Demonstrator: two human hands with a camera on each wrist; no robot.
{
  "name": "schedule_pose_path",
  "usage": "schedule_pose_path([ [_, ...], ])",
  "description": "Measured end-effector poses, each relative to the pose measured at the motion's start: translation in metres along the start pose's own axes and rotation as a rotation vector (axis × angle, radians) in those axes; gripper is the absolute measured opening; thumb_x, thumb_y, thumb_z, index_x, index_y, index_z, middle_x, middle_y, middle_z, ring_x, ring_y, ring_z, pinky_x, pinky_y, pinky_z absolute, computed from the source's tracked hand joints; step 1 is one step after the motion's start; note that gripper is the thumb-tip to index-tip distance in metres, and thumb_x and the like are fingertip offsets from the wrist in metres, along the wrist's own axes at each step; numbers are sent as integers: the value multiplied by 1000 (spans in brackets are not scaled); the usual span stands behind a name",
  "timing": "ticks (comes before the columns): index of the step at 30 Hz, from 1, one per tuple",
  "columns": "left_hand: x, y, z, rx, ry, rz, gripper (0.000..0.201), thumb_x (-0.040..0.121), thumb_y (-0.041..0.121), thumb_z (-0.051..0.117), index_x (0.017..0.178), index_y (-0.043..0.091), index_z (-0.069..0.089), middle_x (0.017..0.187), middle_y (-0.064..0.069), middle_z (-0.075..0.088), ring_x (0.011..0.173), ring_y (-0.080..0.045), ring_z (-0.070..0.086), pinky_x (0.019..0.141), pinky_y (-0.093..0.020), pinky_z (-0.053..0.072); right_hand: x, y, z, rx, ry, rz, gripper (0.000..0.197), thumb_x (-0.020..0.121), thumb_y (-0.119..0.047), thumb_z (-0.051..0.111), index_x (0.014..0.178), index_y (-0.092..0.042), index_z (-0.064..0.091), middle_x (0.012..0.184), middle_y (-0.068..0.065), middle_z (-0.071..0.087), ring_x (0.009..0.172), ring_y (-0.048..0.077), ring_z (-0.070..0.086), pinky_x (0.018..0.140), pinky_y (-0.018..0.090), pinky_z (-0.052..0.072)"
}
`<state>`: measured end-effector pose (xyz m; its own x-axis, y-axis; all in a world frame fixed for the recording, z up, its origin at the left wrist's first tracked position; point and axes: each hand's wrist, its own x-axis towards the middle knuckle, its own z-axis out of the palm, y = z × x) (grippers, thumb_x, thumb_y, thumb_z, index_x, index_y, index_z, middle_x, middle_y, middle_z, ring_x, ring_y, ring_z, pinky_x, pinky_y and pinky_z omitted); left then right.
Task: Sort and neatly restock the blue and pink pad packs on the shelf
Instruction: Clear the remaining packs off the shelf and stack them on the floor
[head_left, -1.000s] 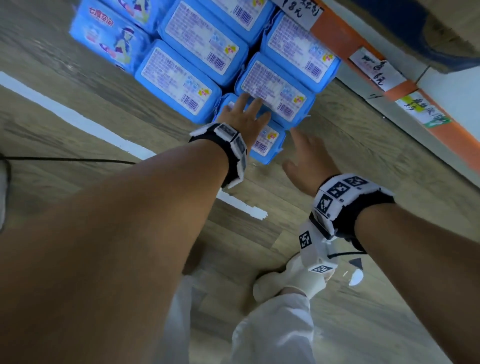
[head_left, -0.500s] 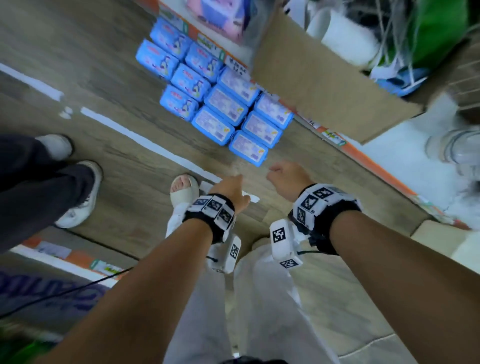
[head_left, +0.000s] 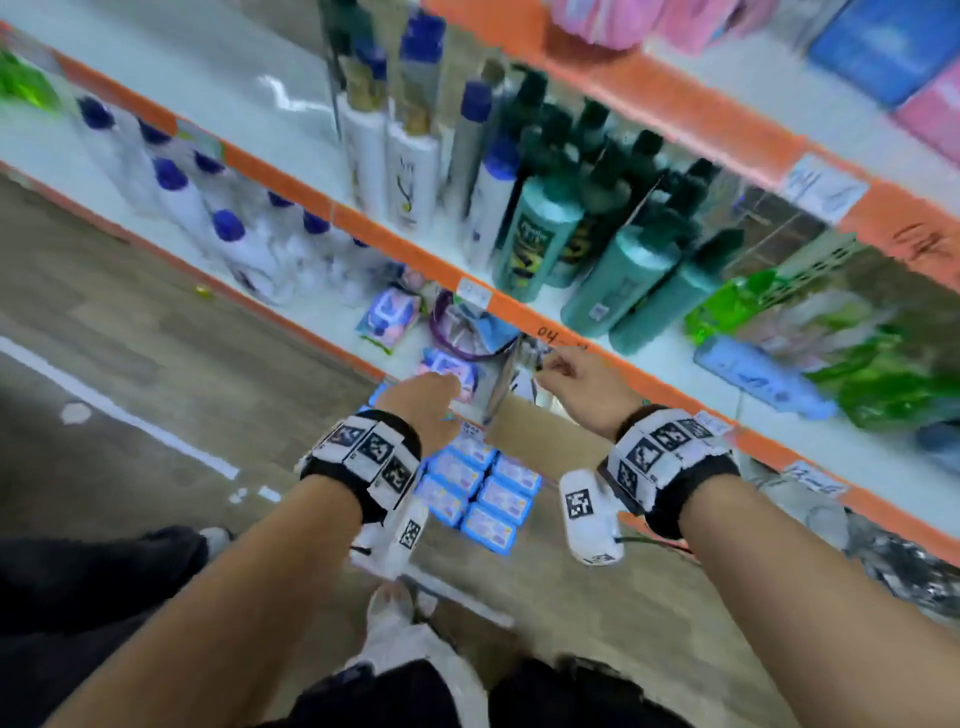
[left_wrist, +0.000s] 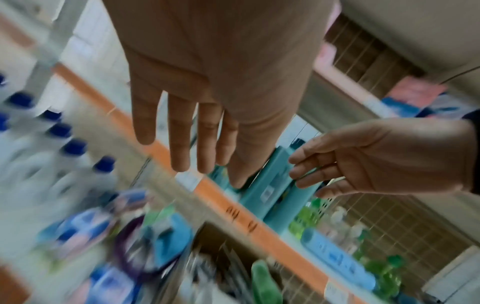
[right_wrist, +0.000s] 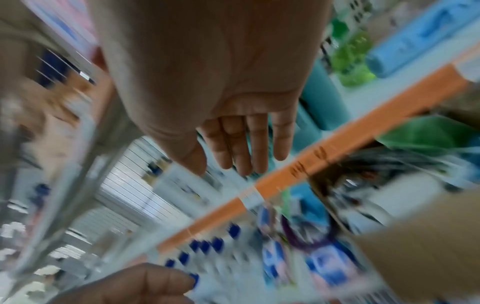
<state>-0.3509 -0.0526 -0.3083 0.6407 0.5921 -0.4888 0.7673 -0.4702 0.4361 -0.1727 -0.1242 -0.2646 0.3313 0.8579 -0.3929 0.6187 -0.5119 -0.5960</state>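
Several blue pad packs lie in rows on the wooden floor below my hands. Pink-and-blue packs sit on the lowest shelf, blurred. More pink packs and a blue pack show on the top shelf at the upper right. My left hand hangs in the air in front of the low shelf, its fingers straight and empty. My right hand is beside it near the orange shelf edge, its fingers loosely extended, holding nothing.
Teal shampoo bottles and white bottles with blue caps fill the middle shelf. A cardboard box and a purple-rimmed basket stand on the low shelf. Green refill bags lie at the right. Another person's dark trouser leg is at the left.
Both hands have come off the blue packs on the floor and risen to shelf height. The view has swung up from the floor to the shelves.
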Motion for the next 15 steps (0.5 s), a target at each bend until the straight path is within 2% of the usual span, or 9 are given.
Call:
schedule_pose_path([
  [4, 1, 57, -90, -4, 260, 154, 35, 88, 22, 54, 122, 14, 50, 124, -5, 55, 113, -26, 53, 90, -32, 42, -9, -30, -85, 79, 244, -145, 14, 89, -16, 58, 102, -13, 61, 91, -2, 57, 80, 13, 53, 62, 13, 36],
  [7, 5, 110, -138, 19, 424, 253, 40, 88, 25, 57, 126, 16, 50, 126, -3, 54, 113, -24, 52, 91, -31, 40, -13, -40, -148, 149, 402, -273, 26, 88, -13, 58, 113, -11, 57, 98, -2, 57, 90, 10, 52, 75, 10, 36],
  [9, 10, 145, -163, 41, 532, 326, 42, 86, 24, 58, 127, 15, 51, 127, -5, 53, 117, -24, 48, 94, -33, 39, -12, -40, -186, 180, 506, -338, 30, 87, -11, 58, 117, -10, 56, 102, 0, 56, 93, 10, 51, 74, 7, 35],
  [12, 20, 194, -190, 80, 633, 376, 43, 84, 23, 61, 125, 13, 52, 123, -8, 54, 115, -25, 48, 95, -35, 39, -4, -33, -232, 179, 609, -378, 31, 87, -11, 57, 117, -7, 55, 112, 5, 55, 103, 16, 51, 87, 18, 36],
  [15, 37, 228, -201, 141, 641, 327, 47, 85, 28, 60, 129, 16, 49, 128, -7, 52, 119, -24, 45, 97, -34, 36, 11, -19, -268, 168, 672, -378, 30, 88, -12, 55, 117, -5, 54, 120, 10, 53, 113, 22, 49, 92, 24, 33],
])
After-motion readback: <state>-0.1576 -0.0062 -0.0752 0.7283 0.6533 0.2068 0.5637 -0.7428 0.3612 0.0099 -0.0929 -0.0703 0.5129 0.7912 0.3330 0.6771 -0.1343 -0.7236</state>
